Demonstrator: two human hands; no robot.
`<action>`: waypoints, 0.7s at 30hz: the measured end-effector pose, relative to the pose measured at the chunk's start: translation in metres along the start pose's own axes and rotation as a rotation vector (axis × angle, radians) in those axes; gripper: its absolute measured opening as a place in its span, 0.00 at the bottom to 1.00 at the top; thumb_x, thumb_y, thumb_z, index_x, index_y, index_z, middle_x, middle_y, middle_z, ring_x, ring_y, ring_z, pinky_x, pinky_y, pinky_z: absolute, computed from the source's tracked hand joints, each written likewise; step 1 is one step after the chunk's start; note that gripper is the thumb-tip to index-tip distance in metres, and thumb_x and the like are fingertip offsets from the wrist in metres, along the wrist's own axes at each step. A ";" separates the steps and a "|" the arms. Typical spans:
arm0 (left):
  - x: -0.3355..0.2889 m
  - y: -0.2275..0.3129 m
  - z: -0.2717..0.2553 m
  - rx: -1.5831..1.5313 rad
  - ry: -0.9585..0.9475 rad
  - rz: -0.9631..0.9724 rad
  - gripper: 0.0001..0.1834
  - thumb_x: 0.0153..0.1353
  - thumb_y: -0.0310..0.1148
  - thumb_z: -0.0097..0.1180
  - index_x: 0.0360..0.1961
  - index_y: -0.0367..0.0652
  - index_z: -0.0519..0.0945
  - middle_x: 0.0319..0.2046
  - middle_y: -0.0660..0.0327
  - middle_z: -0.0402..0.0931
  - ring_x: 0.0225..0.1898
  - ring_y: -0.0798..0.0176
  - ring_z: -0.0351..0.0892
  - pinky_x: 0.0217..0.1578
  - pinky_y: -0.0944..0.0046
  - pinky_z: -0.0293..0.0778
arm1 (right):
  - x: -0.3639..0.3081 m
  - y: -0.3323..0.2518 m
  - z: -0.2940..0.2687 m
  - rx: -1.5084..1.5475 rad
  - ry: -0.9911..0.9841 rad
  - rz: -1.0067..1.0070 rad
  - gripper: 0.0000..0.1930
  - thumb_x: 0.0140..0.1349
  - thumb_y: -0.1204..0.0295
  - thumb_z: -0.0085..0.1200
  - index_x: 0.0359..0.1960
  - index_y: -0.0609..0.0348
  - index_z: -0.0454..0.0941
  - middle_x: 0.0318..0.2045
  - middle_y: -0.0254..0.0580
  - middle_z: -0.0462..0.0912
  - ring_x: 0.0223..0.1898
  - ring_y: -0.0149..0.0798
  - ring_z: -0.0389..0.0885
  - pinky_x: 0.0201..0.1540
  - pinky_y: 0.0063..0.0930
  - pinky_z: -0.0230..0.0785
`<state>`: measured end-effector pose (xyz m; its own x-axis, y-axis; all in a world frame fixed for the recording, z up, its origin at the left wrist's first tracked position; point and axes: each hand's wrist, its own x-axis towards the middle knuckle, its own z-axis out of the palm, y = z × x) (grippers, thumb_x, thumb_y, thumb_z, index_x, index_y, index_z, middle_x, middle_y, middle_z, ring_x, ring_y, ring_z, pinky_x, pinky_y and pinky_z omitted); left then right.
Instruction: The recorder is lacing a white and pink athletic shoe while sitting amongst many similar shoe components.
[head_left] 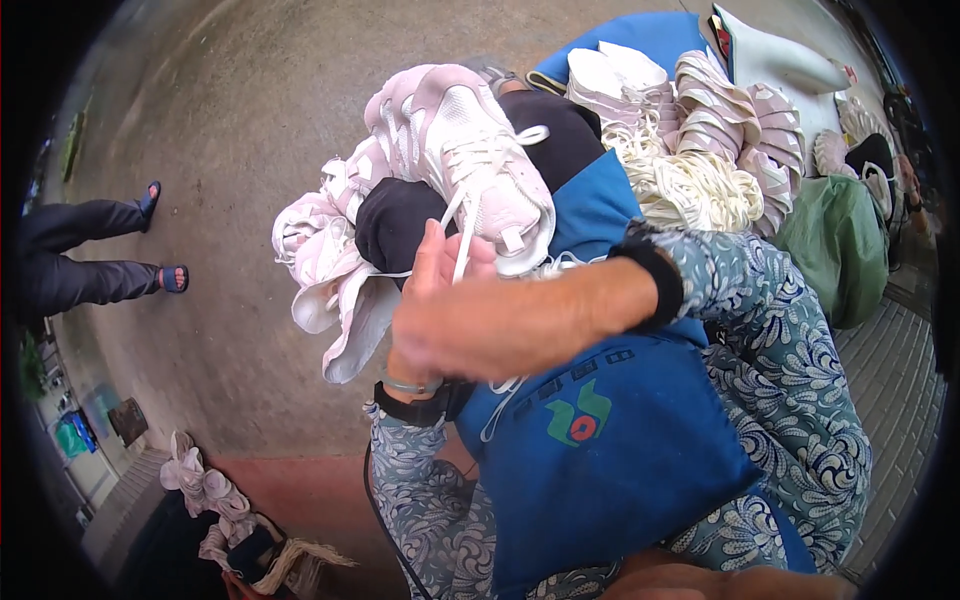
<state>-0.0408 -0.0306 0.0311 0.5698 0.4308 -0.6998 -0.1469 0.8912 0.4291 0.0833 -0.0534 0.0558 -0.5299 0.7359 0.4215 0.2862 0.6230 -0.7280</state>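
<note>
A pale pink and white sneaker (484, 180), its white laces threaded through the eyelets, lies over my dark-covered knees with its toe toward me. From it a white shoelace (460, 255) runs down into my left hand (428, 265), whose thumb and fingers are closed around it. My right hand (440, 330) crosses in front, smeared by motion; its fingers are hidden. More pink shoe uppers (335, 245) hang in a bunch at the left, beside the black knee cover (400, 225). A blue apron (610, 480) covers my lap, with loose lace ends on it.
Stacked pink shoe uppers (715, 100) and a heap of cream laces (690, 190) stand at the right, near a green bag (835, 240). A person's legs in dark trousers (95, 230) are at the far left. More uppers (205, 490) lie lower left.
</note>
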 end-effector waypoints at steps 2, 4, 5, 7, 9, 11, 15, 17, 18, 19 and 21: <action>0.015 0.002 0.014 0.014 0.022 -0.074 0.22 0.68 0.48 0.41 0.43 0.38 0.74 0.19 0.65 0.68 0.10 0.76 0.56 0.09 0.74 0.60 | -0.006 -0.026 0.012 0.122 -0.336 -0.123 0.08 0.55 0.74 0.53 0.30 0.65 0.69 0.30 0.45 0.70 0.27 0.44 0.75 0.30 0.34 0.69; 0.019 0.006 0.012 0.211 -0.066 0.136 0.19 0.69 0.43 0.42 0.39 0.35 0.74 0.16 0.66 0.66 0.09 0.77 0.54 0.09 0.75 0.59 | -0.003 -0.047 0.019 0.201 -0.282 -0.176 0.08 0.56 0.73 0.52 0.30 0.65 0.68 0.30 0.46 0.70 0.27 0.45 0.75 0.30 0.36 0.69; 0.017 0.007 0.011 0.218 -0.070 0.132 0.19 0.69 0.43 0.42 0.39 0.35 0.74 0.16 0.66 0.66 0.09 0.77 0.54 0.09 0.75 0.59 | -0.004 -0.051 0.018 0.281 -0.240 -0.214 0.08 0.57 0.73 0.52 0.30 0.65 0.68 0.29 0.47 0.70 0.28 0.45 0.74 0.30 0.37 0.68; 0.001 0.013 0.005 0.282 -0.170 0.207 0.17 0.67 0.40 0.46 0.34 0.32 0.74 0.09 0.70 0.58 0.09 0.78 0.55 0.10 0.76 0.57 | -0.014 -0.053 0.007 0.544 -0.370 -0.031 0.09 0.60 0.71 0.50 0.32 0.65 0.66 0.29 0.48 0.69 0.31 0.47 0.74 0.32 0.37 0.69; -0.030 0.020 -0.010 0.378 -0.386 0.384 0.18 0.67 0.37 0.44 0.28 0.30 0.75 0.07 0.70 0.58 0.07 0.77 0.53 0.07 0.75 0.54 | -0.030 -0.048 -0.006 0.478 -0.088 -0.030 0.09 0.61 0.71 0.49 0.36 0.64 0.66 0.30 0.48 0.70 0.35 0.48 0.75 0.34 0.38 0.70; -0.042 0.025 -0.031 0.252 -0.634 0.600 0.20 0.67 0.36 0.44 0.23 0.31 0.74 0.06 0.70 0.57 0.06 0.76 0.52 0.05 0.74 0.54 | -0.044 -0.032 -0.018 0.452 -0.037 0.071 0.08 0.59 0.71 0.50 0.34 0.63 0.68 0.28 0.48 0.71 0.34 0.49 0.75 0.36 0.39 0.69; -0.060 0.032 -0.047 0.030 -0.433 0.724 0.22 0.66 0.37 0.46 0.19 0.32 0.74 0.05 0.68 0.59 0.05 0.74 0.55 0.05 0.72 0.58 | -0.068 0.006 -0.044 0.227 0.022 0.359 0.06 0.57 0.73 0.50 0.30 0.64 0.73 0.27 0.49 0.75 0.33 0.51 0.75 0.37 0.39 0.69; -0.063 0.031 -0.050 0.027 -0.324 0.723 0.24 0.65 0.39 0.48 0.15 0.34 0.72 0.05 0.67 0.60 0.06 0.74 0.57 0.04 0.72 0.58 | -0.085 0.035 -0.057 -0.009 0.080 0.521 0.07 0.57 0.72 0.49 0.30 0.65 0.74 0.28 0.51 0.76 0.33 0.52 0.76 0.37 0.39 0.69; -0.064 0.033 -0.053 0.116 -0.424 0.749 0.23 0.64 0.38 0.50 0.15 0.33 0.73 0.05 0.67 0.60 0.06 0.74 0.56 0.06 0.72 0.57 | -0.089 0.049 -0.060 -0.109 0.162 0.515 0.07 0.57 0.72 0.50 0.30 0.64 0.75 0.29 0.51 0.76 0.34 0.52 0.77 0.37 0.39 0.69; -0.064 0.034 -0.054 0.203 -0.526 0.771 0.22 0.62 0.38 0.52 0.15 0.32 0.74 0.05 0.67 0.60 0.06 0.73 0.56 0.07 0.73 0.57 | -0.093 0.063 -0.063 -0.164 0.187 0.496 0.07 0.58 0.73 0.53 0.34 0.63 0.76 0.29 0.46 0.74 0.33 0.45 0.76 0.35 0.33 0.69; -0.070 0.031 -0.046 0.477 -0.377 0.701 0.20 0.60 0.37 0.54 0.16 0.31 0.75 0.07 0.65 0.62 0.07 0.72 0.58 0.09 0.72 0.56 | -0.091 0.073 -0.067 -0.214 0.196 0.446 0.07 0.58 0.72 0.54 0.35 0.62 0.76 0.30 0.45 0.74 0.32 0.45 0.76 0.35 0.34 0.69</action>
<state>-0.1226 -0.0270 0.0670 0.7141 0.7000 0.0043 -0.2566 0.2560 0.9320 0.2065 -0.0575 0.0007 -0.1665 0.9647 0.2040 0.6170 0.2633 -0.7416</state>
